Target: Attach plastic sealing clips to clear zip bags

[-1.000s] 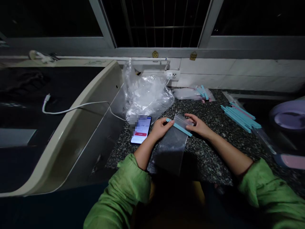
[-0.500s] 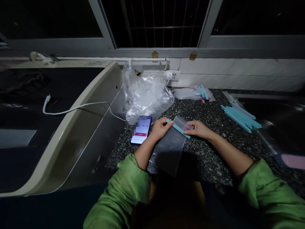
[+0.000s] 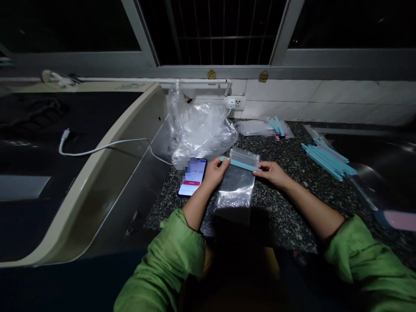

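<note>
Green sleeves [image 3: 172,247] come first. Then the left hand [image 3: 215,172] pinches one end of a blue strip [image 3: 242,165] and the right hand [image 3: 272,173] pinches the other – the strip goes across a small clear bag [image 3: 235,186], just below its top edge, over the worktop [image 3: 279,216]. A lit phone [image 3: 192,177] lies beside the left hand. More blue strips [image 3: 326,161] lie in a pile to the right. Farther back – near the wall – is a big crumpled bag [image 3: 204,130].
</note>
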`<move>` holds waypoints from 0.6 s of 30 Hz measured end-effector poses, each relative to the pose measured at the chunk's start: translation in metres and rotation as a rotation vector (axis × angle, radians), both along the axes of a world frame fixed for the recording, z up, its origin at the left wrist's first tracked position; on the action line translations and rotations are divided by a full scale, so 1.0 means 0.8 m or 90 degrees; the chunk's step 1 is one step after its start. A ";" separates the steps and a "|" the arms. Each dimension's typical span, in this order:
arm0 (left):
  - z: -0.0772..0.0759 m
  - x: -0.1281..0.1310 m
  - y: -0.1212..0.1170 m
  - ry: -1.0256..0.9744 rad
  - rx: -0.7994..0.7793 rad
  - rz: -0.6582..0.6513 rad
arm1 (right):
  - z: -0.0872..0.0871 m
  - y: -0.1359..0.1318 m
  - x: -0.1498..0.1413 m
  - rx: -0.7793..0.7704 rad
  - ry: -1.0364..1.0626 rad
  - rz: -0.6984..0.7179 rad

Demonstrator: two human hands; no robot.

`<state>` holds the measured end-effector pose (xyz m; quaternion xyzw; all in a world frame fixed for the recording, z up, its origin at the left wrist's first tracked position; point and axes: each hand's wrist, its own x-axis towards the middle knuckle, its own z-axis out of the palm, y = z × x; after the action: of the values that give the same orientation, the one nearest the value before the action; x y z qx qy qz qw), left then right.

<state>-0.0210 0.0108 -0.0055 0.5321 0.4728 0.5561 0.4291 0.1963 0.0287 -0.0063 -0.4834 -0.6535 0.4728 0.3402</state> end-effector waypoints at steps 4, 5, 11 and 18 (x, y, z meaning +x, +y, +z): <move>-0.002 0.003 -0.001 0.016 -0.040 -0.082 | 0.004 -0.001 0.000 0.022 0.027 -0.035; -0.003 0.005 -0.002 0.033 -0.055 -0.106 | 0.005 -0.001 0.000 0.025 0.036 -0.044; -0.008 0.011 -0.004 0.134 -0.108 -0.145 | 0.006 0.001 0.002 0.038 0.074 -0.082; -0.009 0.016 -0.005 0.095 -0.097 -0.144 | 0.006 0.004 0.005 0.054 0.054 -0.120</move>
<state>-0.0083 0.0068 -0.0129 0.5877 0.4809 0.4256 0.4921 0.2004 0.0316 -0.0013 -0.5071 -0.6098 0.4308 0.4306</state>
